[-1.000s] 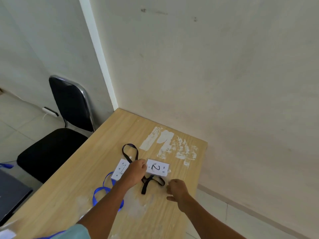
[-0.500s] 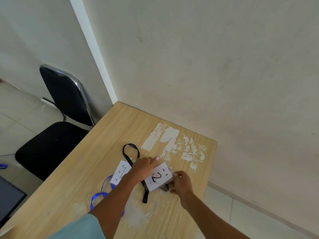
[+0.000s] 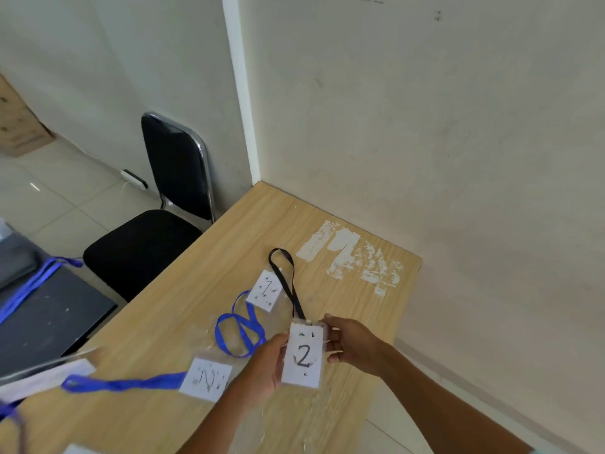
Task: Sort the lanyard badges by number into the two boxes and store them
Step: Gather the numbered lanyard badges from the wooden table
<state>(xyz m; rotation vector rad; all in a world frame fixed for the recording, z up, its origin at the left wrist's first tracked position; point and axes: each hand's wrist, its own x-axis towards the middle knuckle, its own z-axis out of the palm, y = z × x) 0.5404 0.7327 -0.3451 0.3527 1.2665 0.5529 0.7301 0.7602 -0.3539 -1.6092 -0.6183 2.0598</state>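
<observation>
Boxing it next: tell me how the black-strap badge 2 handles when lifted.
Badge 2 looks flat, probably stiff and light, pinched at its edges by left hand and right hand. Its black strap lies looped, so likely trails limply.

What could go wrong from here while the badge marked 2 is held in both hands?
1. The black lanyard of the badge marked 2, which the left hand and right hand pinch, trails along the edge of the badge marked 1. Pulling it away may drag that badge across the table.
2. The blue lanyard loop lies close by, so the two straps could snag.
</observation>
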